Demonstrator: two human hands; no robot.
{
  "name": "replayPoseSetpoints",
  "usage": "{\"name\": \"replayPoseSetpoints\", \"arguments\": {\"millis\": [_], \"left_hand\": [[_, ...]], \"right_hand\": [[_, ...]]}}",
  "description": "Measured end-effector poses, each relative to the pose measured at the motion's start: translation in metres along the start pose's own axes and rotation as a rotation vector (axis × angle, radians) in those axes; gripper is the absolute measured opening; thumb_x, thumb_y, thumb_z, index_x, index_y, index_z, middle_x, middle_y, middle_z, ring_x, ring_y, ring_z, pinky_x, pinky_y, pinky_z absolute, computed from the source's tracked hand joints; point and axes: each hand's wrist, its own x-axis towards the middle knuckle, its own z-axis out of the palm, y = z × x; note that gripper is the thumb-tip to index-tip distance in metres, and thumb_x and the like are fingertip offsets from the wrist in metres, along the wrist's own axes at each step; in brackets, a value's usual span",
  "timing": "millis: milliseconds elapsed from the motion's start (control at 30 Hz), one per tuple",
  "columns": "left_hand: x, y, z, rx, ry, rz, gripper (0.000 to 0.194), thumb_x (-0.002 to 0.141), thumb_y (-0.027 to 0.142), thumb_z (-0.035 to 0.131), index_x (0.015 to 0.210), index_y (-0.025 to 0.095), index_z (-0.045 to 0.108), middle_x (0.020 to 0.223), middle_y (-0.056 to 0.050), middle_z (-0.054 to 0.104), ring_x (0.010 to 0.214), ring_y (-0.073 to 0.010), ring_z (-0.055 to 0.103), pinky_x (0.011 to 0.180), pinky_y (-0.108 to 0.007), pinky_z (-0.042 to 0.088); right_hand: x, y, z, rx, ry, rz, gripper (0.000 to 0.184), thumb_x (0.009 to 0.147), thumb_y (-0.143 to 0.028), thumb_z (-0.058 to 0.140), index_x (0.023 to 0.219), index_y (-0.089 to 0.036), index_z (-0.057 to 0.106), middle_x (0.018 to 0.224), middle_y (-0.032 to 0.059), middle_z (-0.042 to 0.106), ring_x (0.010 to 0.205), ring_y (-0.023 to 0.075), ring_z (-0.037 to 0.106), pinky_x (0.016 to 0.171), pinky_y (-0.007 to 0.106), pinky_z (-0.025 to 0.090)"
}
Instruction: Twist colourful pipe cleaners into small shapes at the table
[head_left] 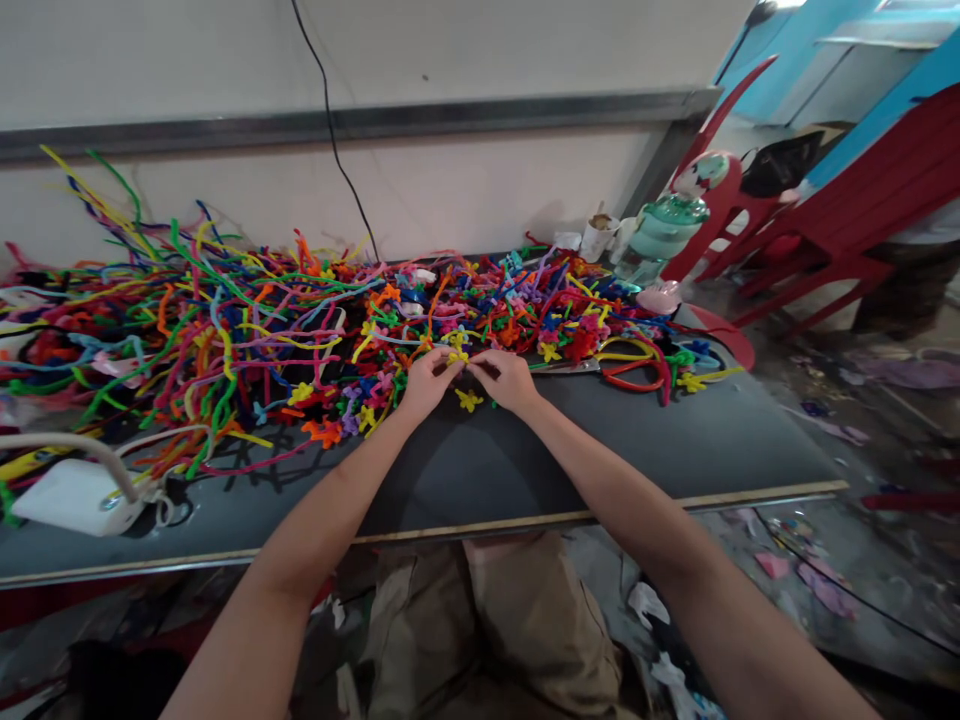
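Both my hands meet at the middle of the dark table, by the front of a heap of coloured pipe cleaners. My left hand pinches a small yellow pipe-cleaner flower from the left. From the right, the thumb and fingers of my right hand close on the same flower's edge. Just below them on the table lies another yellow flower. Scissors with orange and yellow handles rest to the right of my right hand, their blades pointing towards it.
Several finished-looking twisted flowers lie left of my hands. A white box with a bent arm stands at the left front. A green bottle and a white cup stand at the back right. Red chairs are beyond.
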Motion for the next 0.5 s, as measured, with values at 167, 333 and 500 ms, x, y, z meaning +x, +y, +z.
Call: {"name": "replayPoseSetpoints", "arguments": {"millis": [167,333,500], "left_hand": [[-0.0025,0.0044,0.0006,-0.010,0.003,-0.089,0.028,0.074,0.044,0.068,0.079,0.017,0.062,0.067,0.000,0.062,0.059,-0.0122,0.058,0.058,-0.024,0.047],[-0.0029,0.0059,0.0018,0.001,0.020,-0.113,0.029,0.072,0.044,0.070,0.072,0.016,0.064,0.064,0.001,0.062,0.057,-0.0113,0.056,0.057,-0.023,0.046],[-0.0025,0.0065,0.0024,0.008,0.017,-0.126,0.032,0.071,0.048,0.070,0.073,0.016,0.068,0.064,0.000,0.065,0.057,-0.0118,0.057,0.056,-0.023,0.047]], "right_hand": [[-0.0003,-0.0010,-0.0003,0.001,-0.026,0.041,0.020,0.091,-0.032,0.056,0.087,-0.021,0.073,0.085,0.0049,0.075,0.075,0.0171,0.069,0.069,0.027,0.053],[-0.0014,-0.0017,-0.0013,-0.004,-0.025,0.017,0.020,0.092,-0.031,0.056,0.087,-0.022,0.074,0.086,0.0043,0.076,0.080,0.0177,0.070,0.071,0.027,0.053],[-0.0020,-0.0013,-0.0015,-0.030,-0.009,0.008,0.019,0.092,-0.030,0.056,0.088,-0.021,0.074,0.085,0.0043,0.075,0.077,0.0171,0.070,0.069,0.026,0.052]]}}
